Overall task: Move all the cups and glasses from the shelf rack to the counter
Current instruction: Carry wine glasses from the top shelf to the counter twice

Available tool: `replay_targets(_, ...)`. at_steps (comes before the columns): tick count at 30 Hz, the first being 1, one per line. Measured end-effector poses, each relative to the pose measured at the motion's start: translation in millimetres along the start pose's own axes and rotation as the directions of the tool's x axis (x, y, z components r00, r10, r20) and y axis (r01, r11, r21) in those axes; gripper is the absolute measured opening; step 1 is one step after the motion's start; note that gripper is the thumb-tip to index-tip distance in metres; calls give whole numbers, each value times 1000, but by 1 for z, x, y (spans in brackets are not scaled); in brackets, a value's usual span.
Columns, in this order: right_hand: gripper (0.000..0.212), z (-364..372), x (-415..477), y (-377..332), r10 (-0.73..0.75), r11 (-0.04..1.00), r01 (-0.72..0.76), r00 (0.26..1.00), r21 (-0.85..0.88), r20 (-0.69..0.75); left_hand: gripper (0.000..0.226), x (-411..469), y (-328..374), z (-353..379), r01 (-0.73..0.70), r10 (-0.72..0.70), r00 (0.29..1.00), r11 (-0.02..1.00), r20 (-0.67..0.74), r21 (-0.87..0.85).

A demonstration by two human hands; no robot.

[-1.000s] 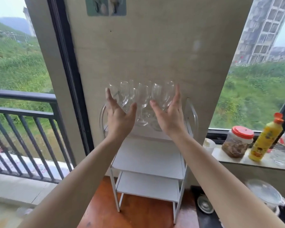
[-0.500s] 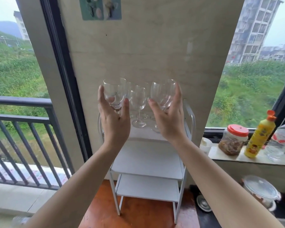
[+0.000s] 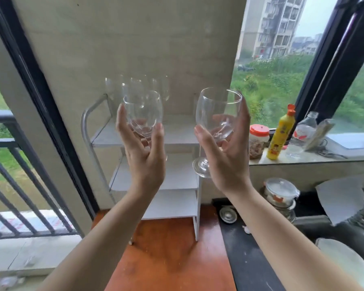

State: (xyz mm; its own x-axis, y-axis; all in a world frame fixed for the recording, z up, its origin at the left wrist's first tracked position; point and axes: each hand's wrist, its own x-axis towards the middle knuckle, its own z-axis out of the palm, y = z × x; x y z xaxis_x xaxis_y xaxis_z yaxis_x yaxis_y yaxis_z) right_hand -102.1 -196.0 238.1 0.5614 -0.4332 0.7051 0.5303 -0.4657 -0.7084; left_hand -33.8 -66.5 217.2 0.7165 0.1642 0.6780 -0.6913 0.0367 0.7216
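Each hand holds a clear wine glass lifted in front of the white shelf rack [image 3: 105, 141]. My left hand [image 3: 144, 158] cups the bowl of the left wine glass [image 3: 143, 112]; its stem and foot are hidden behind the palm. My right hand [image 3: 225, 156] grips the right wine glass [image 3: 218, 110] around its bowl, the stem and foot [image 3: 202, 165] showing to the left of the palm. Three more wine glasses [image 3: 135, 86] stand at the back of the rack's top shelf against the wall.
The rack stands on a reddish-brown counter [image 3: 166, 259]. Right of it, a windowsill carries a red-lidded jar [image 3: 257, 140], a yellow bottle [image 3: 281, 137] and a clear plastic bottle [image 3: 303, 133]. Below are a lidded glass container [image 3: 280, 192], a dark sink area and a white plate [image 3: 345, 263].
Both hands closed around a glass each and lifted them off the top shelf toward me. The view shifted right, bringing the sink side into sight.
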Motion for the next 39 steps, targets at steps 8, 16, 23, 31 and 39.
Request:
replay_targets(8,87,-170,-39,-34,-8,986,-18,987,-164,-161,70,-101,92,93,78,-65,979,995,194,-60)
replay_targets(16,81,-432,-148,-98,-9,921,-149,916,-360,-400,71,-298,231,220,197,-65,895,945,442,-260)
replay_targets(23,88,-657,-257,-159,-76,773,-353,773,-527,-630,72,-471,343,328,410,-49,653,863,756,-297)
replay_targets(31,83,-840,-349,-172,-190,680,-511,570,-526,-800,74,-634,415,457,561,107,375,764,921,-317)
replay_targets(39,79,-1019,-370,-184,-303,578,-653,386,-490,-871,72,-769,502,612,682,286,165,658,944,-319)
